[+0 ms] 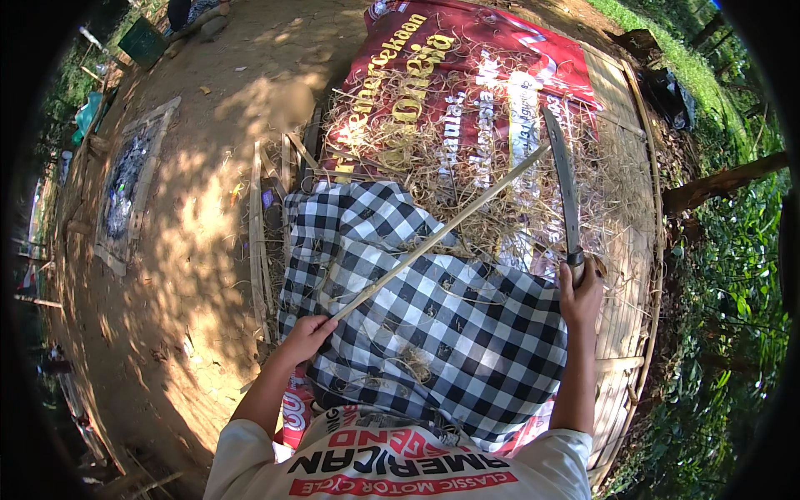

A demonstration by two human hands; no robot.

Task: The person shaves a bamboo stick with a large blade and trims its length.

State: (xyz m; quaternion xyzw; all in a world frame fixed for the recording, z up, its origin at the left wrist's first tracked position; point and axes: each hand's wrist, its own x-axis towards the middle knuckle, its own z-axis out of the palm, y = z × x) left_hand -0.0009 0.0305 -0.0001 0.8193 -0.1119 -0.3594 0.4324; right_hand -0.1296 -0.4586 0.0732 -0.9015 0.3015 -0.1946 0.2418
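Observation:
My left hand [310, 337] is closed round the near end of a long, thin bamboo strip [442, 231]. The strip slants up and to the right across my lap, its far end close beside a blade. That blade belongs to a machete [564, 179], long, dark and slightly curved, held upright by its handle in my right hand [582, 293]. A black-and-white checked cloth [500, 321] covers my lap, with a few shavings caught on it. Past the cloth, curly shavings [467, 179] lie thick over a red printed banner [546, 58].
The banner lies on a slatted bamboo platform [621, 200]. Bamboo pieces [260, 242] stand along its left side, by sunlit bare ground [200, 275]. A fire pit of ash [133, 179] is farther left. Green plants [708, 333] and a log [725, 183] border the right.

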